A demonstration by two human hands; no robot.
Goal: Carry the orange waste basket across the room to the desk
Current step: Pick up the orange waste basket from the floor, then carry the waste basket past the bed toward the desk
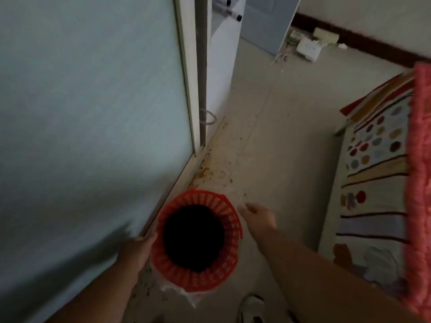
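Head view: your left hand (137,250) is pressed against the left wall of the orange waste basket (229,227) — fingers wrap round the outside near the rim, though blur hides how tightly they close. Your right hand (257,217) hangs just beside the basket's right rim, fingers loosely curled and half open, holding nothing; touching or a hair apart, can't tell. The basket sits low in front of you, close by the pale door panel (93,113) on your left and its frame (186,73). To your right the bed (373,183) with its spotted, striped cover narrows the floor, a pink fuzzy blanket (419,159) along its edge. Brown stains (210,171) mark the floor just beyond the basket. Far ahead, white litter (307,48) lies by the dark skirting. A white shoe (251,308) shows below. Basket is orange lattice plastic, rim chipped on the right side, dark inside — clear plastic crumpled under its near edge.
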